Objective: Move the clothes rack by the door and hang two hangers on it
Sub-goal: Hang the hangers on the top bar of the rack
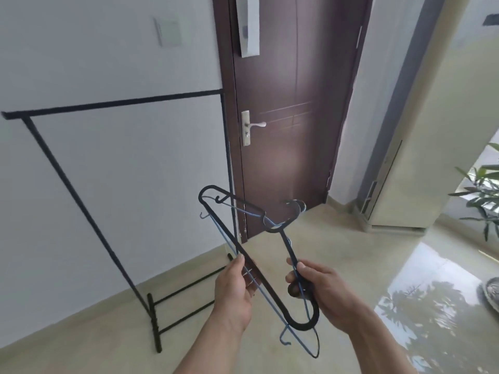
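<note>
Two hangers [259, 255] sit clamped between our left grip [233, 290] and right grip [314, 286], the clothes rack [113, 105] standing beyond the left grip

Single head view, angled forward and down, close above hands, facing door [291, 117]

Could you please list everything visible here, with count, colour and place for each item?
Clothes rack: one, black, against the white wall left of the door, nothing on its bar.
Door: one, dark brown, shut, centre.
Door handle: one, silver, door's left edge.
Wall panel: one, pale, above the rack.
Hangers: two, one thick black and one thin blue, overlapped, held in both hands.
Plant: one, green, right edge.
Floor: beige, glossy.
Left hand: grip on the hangers' long side.
Right hand: grip near the hangers' lower bend.
</note>
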